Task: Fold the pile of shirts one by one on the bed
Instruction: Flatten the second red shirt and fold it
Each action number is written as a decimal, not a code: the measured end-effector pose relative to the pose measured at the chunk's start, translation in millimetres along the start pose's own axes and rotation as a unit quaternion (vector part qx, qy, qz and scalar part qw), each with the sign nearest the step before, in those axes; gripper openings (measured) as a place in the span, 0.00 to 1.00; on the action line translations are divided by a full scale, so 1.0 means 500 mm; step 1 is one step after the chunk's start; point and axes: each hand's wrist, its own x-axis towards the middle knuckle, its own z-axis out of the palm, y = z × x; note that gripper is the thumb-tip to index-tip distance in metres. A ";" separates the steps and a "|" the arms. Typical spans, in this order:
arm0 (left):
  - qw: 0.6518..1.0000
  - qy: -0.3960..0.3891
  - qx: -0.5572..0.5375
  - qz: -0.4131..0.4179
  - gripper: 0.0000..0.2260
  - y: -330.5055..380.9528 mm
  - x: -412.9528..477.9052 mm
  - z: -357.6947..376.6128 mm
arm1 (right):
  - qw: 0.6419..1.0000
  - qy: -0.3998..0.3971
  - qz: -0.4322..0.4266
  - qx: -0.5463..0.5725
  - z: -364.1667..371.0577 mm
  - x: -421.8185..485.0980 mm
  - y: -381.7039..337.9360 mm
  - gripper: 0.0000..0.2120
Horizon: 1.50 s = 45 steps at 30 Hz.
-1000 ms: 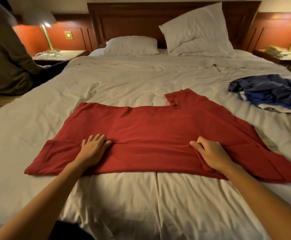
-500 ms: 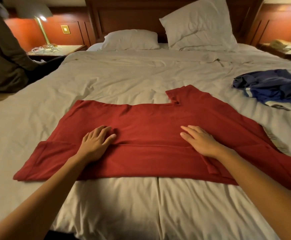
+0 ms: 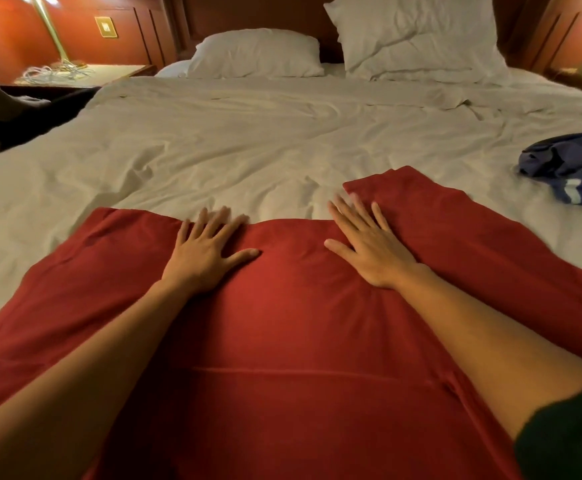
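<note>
flat, both hands (fingers spread) press red shirt.

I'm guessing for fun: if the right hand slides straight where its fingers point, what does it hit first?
The right hand meets only bare sheet beyond the red shirt, then probably the flat pillow.

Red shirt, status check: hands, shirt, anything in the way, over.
Hands: left hand and right hand pressing flat on red shirt. Shirt partly folded, spread across bed. Nothing blocking; blue clothes apart at right.
</note>
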 end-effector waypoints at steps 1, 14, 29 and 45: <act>0.999 0.027 -0.021 0.031 0.36 -0.007 0.019 0.000 | 1.000 0.013 -0.024 0.004 0.001 0.023 0.012 0.37; 0.991 0.062 -0.068 0.096 0.12 -0.064 0.041 -0.091 | 0.975 -0.054 -0.094 -0.192 -0.185 0.027 0.143 0.37; 0.980 0.022 0.049 0.190 0.19 -0.114 -0.304 -0.206 | 0.956 -0.005 -0.157 -0.249 -0.232 -0.336 0.035 0.43; 0.996 0.023 -0.090 -0.010 0.05 -0.146 -0.387 -0.199 | 0.981 -0.106 0.080 -0.142 -0.269 -0.392 -0.029 0.35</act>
